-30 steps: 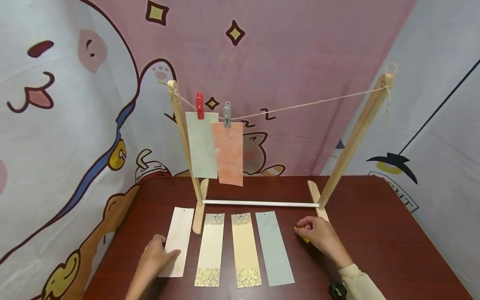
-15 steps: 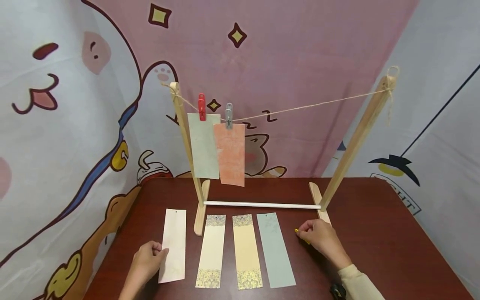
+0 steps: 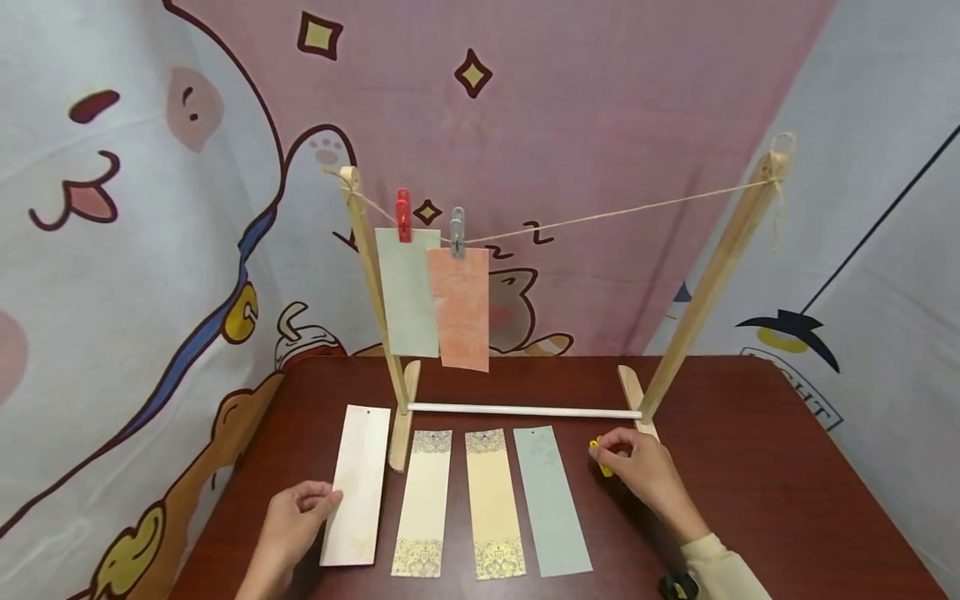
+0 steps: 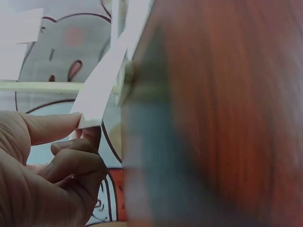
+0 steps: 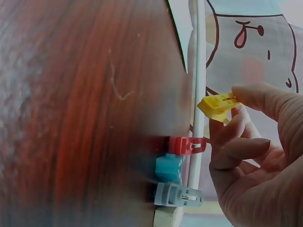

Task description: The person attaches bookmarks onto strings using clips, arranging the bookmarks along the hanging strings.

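My left hand (image 3: 295,518) pinches a plain cream paper bookmark (image 3: 360,492) by its left edge, between thumb and fingers. In the left wrist view the bookmark (image 4: 98,94) is seen tilted, raised off the table. A small yellow clothespin (image 3: 604,468) is held by my right hand (image 3: 643,473) just above the table. The right wrist view shows that clothespin (image 5: 220,105) between thumb and fingertips. Side by side on the table lie two lace-patterned bookmarks, one cream (image 3: 422,504) and one yellow (image 3: 493,504), and a grey-green bookmark (image 3: 553,504).
A wooden stand (image 3: 712,275) carries a sagging string (image 3: 600,218). From it hang a pale green paper (image 3: 407,300) under a red clothespin (image 3: 403,217) and an orange paper (image 3: 461,312) under a grey one (image 3: 457,233). Loose red (image 5: 185,145), teal (image 5: 169,168) and grey (image 5: 177,195) clothespins stand near my right hand.
The cream bookmark first slid left, then came up off the table and rightward in my left hand's pinch. My right hand has lifted slightly with the yellow clothespin, which now shows more.
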`<state>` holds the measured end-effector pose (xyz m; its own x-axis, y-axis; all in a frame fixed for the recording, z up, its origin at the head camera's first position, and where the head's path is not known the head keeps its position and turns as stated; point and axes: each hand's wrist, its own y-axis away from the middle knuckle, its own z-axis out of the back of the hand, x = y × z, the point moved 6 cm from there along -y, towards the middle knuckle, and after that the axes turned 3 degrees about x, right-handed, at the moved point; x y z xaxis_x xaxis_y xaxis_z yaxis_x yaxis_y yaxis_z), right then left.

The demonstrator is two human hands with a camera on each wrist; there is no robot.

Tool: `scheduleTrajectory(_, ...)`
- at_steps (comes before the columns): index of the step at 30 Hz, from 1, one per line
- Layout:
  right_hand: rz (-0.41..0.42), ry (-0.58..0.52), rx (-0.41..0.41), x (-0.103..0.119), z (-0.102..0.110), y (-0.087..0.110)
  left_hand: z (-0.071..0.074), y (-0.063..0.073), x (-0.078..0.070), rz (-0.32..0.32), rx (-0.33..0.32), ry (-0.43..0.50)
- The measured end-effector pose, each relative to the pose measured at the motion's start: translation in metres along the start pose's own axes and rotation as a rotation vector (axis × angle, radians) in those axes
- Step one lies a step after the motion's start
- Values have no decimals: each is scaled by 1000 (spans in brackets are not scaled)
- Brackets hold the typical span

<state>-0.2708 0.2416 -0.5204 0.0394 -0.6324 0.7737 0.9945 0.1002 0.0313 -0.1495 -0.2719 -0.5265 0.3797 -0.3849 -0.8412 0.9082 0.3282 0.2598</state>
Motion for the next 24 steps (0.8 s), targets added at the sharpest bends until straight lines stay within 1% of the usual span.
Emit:
scheduleTrajectory(3,-14,-57,-4,0,0,-1,-4,3,-6,2,13,72)
scheduleTrajectory(5,-15,-102,-15,1,0,-2,-6,5,-11,-2,5,95)
scheduleTrajectory(11,-24,-229,-83,6,2,-2,-11,13,-26,-45,-20,152)
scheduleTrajectory(16,-5,-328,-152,10,6,-1,-17,14,-37,-81,-30,175)
scheduleTrajectory(21,28,-436,-147,15,7,-1,-24,16,-47,-109,-43,224)
scheduleTrajectory(24,42,-476,-145,20,9,-1,-30,16,-54,-134,-48,265)
